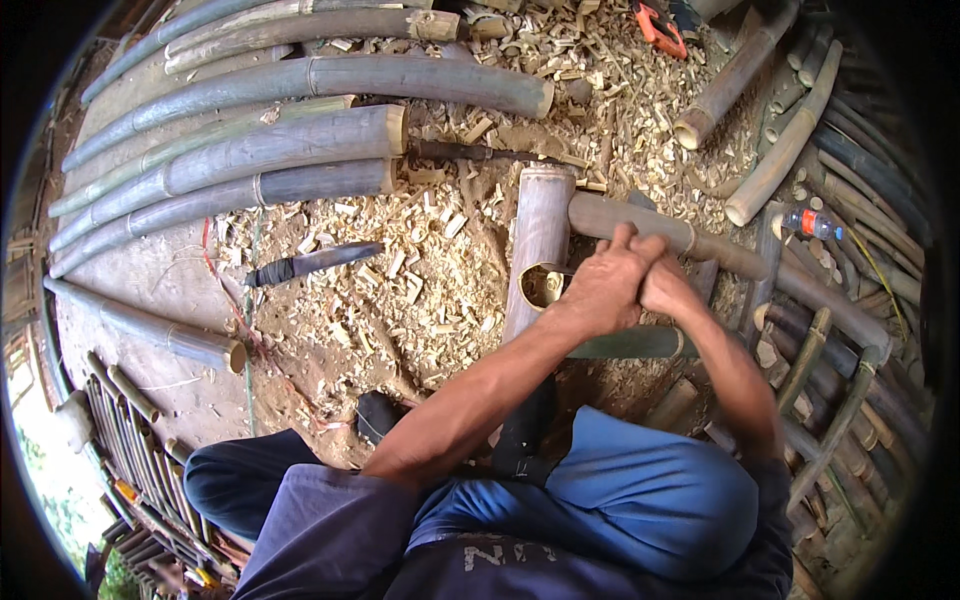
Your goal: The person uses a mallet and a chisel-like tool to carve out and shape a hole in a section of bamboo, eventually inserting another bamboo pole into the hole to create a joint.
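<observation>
Both my hands are closed and pressed together over a bamboo frame. In front of me lies a thick bamboo piece with a round hole cut in its side. From my left hand a thin dark blade reaches toward that hole; its handle is hidden in the grip. My right hand is curled against the left one, and what it grips is covered. Just beyond the hands a long bamboo pole meets the thick piece. Nearer to me, a green bamboo pole runs beside it.
Wood chips cover the ground. A knife with a black-wrapped handle lies to the left. Several cut bamboo poles stretch across the far left. An orange tool lies at the back, a plastic bottle at the right among stacked bamboo.
</observation>
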Available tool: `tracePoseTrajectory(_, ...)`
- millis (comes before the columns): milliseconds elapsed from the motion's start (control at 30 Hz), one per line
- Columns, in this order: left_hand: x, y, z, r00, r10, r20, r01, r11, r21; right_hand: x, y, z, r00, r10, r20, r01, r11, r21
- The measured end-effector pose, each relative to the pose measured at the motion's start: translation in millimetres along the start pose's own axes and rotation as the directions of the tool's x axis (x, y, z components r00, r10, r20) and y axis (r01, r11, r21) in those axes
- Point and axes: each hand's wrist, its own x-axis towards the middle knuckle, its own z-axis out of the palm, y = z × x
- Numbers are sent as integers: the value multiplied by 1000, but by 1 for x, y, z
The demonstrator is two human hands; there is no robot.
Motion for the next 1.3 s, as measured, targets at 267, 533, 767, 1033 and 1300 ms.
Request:
tracePoseTrajectory(267,-27,-34,6,558,-39,-829,-183,969,-169,71,-129,-44,841,-271,467,536,524,-662)
tracePoseTrajectory(533,1,-8,28,923,-102,371,9,970,244,-32,-24,36,909,415,-21,-387,865,319)
tracePoseTrajectory(767,3,-2,18,981,72,181,-90,991,97,-25,-1,32,934,337,-122,-285,904,318)
tracePoseTrajectory(1033,-19,-26,0,768,-33,-640,-128,971,-204,58,-80,-35,856,-511,78,481,733,-480)
tracePoseTrajectory(1300,-18,-1,33,835,-97,-541,27,990,-136,40,-12,-20,783,-610,125,608,706,-364)
